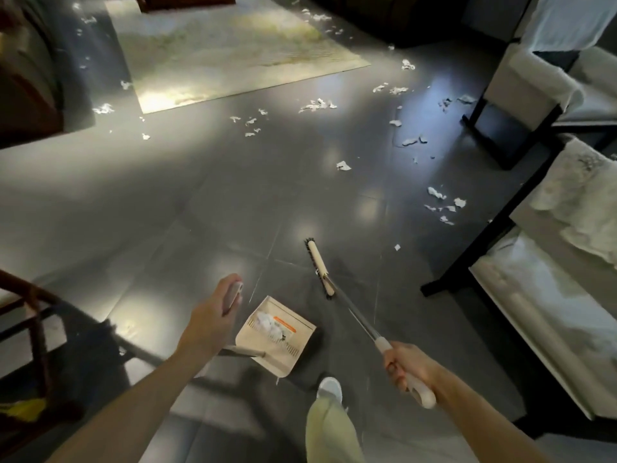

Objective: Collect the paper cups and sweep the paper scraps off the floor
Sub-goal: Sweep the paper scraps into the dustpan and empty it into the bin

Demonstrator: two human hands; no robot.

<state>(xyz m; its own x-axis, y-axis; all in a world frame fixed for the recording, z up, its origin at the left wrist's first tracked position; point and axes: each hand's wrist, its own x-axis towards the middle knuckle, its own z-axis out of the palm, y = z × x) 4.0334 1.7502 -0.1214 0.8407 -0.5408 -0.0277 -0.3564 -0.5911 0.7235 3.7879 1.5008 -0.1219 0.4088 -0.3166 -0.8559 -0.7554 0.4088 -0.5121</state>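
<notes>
My right hand [409,367] grips the white end of a long broom handle. The broom head [319,269] rests on the dark tiled floor just ahead of a cream dustpan [278,334]. The dustpan holds a clump of white paper scraps [268,324]. My left hand [222,304] is curled round a pale grip, apparently the top of the dustpan's long handle. Loose paper scraps lie across the floor: a cluster at mid-distance [317,105], a group to the right [442,200] and a single piece [344,166]. No paper cup is in view.
A pale rug [233,51] lies ahead. White upholstered chairs with dark legs [534,81] and a light seat [551,295] line the right side. A wooden chair [33,312] stands at the near left. My foot [330,389] is beside the dustpan.
</notes>
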